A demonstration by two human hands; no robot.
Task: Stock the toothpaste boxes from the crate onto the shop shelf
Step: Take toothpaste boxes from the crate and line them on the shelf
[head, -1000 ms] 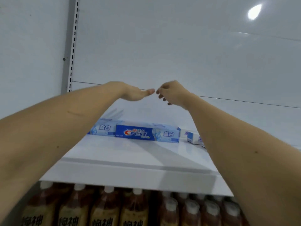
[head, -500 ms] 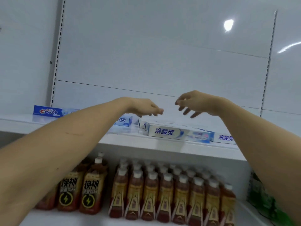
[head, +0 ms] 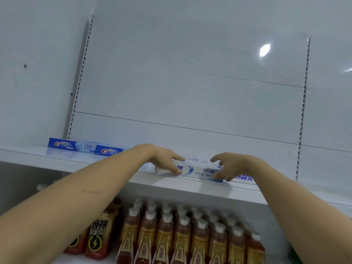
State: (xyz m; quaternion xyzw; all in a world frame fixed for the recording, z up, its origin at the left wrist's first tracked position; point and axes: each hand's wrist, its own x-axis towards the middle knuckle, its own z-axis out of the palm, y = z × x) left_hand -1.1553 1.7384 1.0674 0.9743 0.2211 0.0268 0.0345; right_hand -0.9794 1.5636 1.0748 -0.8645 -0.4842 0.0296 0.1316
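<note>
A white and blue toothpaste box (head: 198,171) lies lengthwise near the front of the white shelf (head: 190,189). My left hand (head: 162,157) clasps its left part, fingers on top and thumb on the front face. My right hand (head: 234,164) clasps its right end the same way. More white boxes sit behind it, mostly hidden. Another white box with blue lettering (head: 244,177) lies to the right, partly behind my right hand. Two blue Crest boxes (head: 66,145) (head: 108,151) lie at the shelf's left. The crate is out of view.
A white back panel (head: 190,92) with slotted uprights (head: 78,92) rises behind the shelf. Below it stand rows of brown drink bottles (head: 182,235) with white caps, and two labelled energy drink bottles (head: 99,237) at the left.
Both hands have dropped from the air above the shelf onto the white toothpaste box and closed on its two ends. The view has tilted down and shifted right.
</note>
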